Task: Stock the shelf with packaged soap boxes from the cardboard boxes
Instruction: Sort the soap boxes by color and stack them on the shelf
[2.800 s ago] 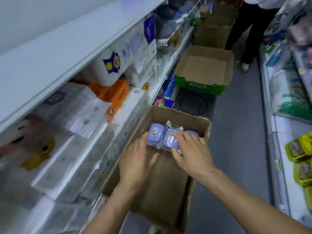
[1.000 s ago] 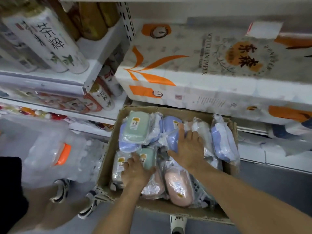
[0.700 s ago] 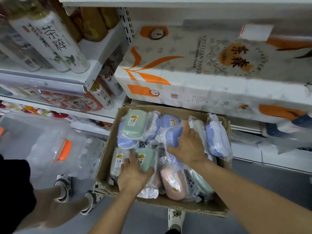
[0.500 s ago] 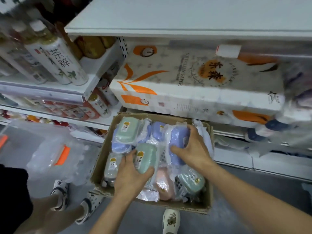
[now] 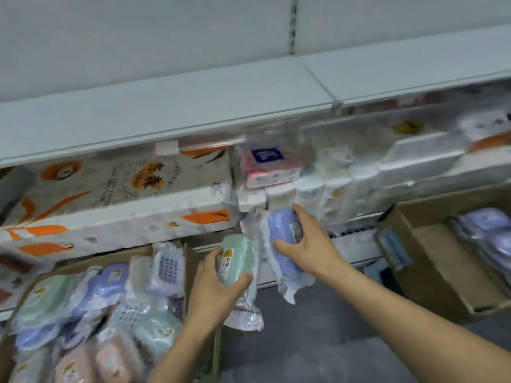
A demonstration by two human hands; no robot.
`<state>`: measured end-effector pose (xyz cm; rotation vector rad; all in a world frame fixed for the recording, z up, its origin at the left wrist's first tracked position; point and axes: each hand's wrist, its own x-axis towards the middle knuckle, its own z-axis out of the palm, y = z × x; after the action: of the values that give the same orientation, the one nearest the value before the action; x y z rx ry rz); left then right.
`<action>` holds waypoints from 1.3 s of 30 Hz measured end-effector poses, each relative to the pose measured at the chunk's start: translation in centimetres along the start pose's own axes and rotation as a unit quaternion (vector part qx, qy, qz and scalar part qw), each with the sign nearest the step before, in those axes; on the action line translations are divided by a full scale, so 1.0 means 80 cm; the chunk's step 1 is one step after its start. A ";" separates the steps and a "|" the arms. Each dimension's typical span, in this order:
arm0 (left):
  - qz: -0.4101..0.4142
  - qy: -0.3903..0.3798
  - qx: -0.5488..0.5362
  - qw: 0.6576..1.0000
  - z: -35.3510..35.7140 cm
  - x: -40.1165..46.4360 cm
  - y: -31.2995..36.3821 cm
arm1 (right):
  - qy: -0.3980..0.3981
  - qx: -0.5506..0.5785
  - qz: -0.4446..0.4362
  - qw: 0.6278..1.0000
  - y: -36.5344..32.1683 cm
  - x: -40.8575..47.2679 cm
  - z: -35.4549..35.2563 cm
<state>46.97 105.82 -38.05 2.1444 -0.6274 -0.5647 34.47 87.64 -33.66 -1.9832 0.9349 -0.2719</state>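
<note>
My left hand (image 5: 213,288) grips a green soap box (image 5: 236,261) in clear plastic wrap, lifted to the right of the full cardboard box (image 5: 190,255). My right hand (image 5: 309,247) grips a blue wrapped soap box (image 5: 282,244) beside it, just in front of the paper packs on the shelf. The cardboard box at lower left holds several wrapped soap boxes in green, blue and pink (image 5: 110,308). A second cardboard box (image 5: 431,261) on the right holds a few blue soap boxes (image 5: 486,225). The white upper shelf board (image 5: 193,106) runs bare across the view.
Large toilet paper packs with orange print (image 5: 110,205) fill the shelf at left. Tissue packs (image 5: 271,167) and white paper packs (image 5: 387,175) fill it in the middle and on the right. Grey floor (image 5: 318,341) lies between the two cardboard boxes.
Both hands have lifted a soap box each out of the full cardboard box and carried them up and right. The view has swung right, bringing the second cardboard box into sight.
</note>
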 end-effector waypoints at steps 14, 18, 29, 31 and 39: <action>0.101 -0.194 0.015 0.976 0.339 -0.003 0.229 | 0.194 -0.011 0.156 0.969 0.271 -0.087 -0.319; 0.108 -0.198 0.033 0.974 0.402 0.019 0.257 | 0.199 -0.049 0.207 0.956 0.327 -0.075 -0.371; 0.118 -0.202 0.090 0.968 0.554 0.091 0.315 | 0.063 -0.247 0.192 0.948 0.470 0.049 -0.480; 0.129 -0.212 0.111 0.962 0.582 0.101 0.325 | 0.037 -0.313 0.166 0.934 0.494 0.073 -0.500; 0.157 -0.254 0.249 0.922 0.700 0.133 0.318 | -0.076 -0.426 0.081 0.898 0.590 0.141 -0.566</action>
<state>16.48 53.04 -51.42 2.2851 -1.5107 -0.8581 -5.06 36.16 -47.57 -2.6292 1.2329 0.4710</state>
